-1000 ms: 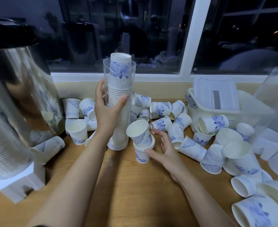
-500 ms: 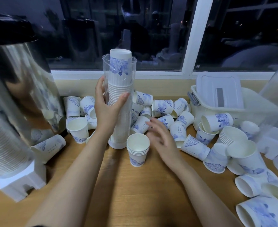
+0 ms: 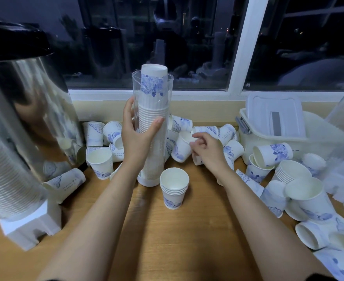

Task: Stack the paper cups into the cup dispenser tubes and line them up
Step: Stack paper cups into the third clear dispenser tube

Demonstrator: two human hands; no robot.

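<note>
A clear dispenser tube point(image 3: 159, 94) stands upright on the wooden table point(image 3: 167, 240), filled with upside-down white and blue paper cups; the top cup point(image 3: 154, 78) pokes out above its rim. My left hand point(image 3: 136, 136) grips the tube at mid height. My right hand point(image 3: 204, 148) reaches into the heap of loose cups behind and pinches the rim of a tilted cup point(image 3: 182, 147). A short stack of nested cups point(image 3: 174, 187) stands upright in front of the tube's base.
A filled dispenser tube point(image 3: 15, 173) on a white base leans at the near left beside a steel urn point(image 3: 31, 110). A white lidded box point(image 3: 276, 126) and another tube point(image 3: 341, 126) sit at the right. Loose cups point(image 3: 300, 189) lie scattered right and left.
My right hand let go of the short stack, which now stands alone, and moved back into the heap to take a tilted cup. My left hand stayed on the tube.
</note>
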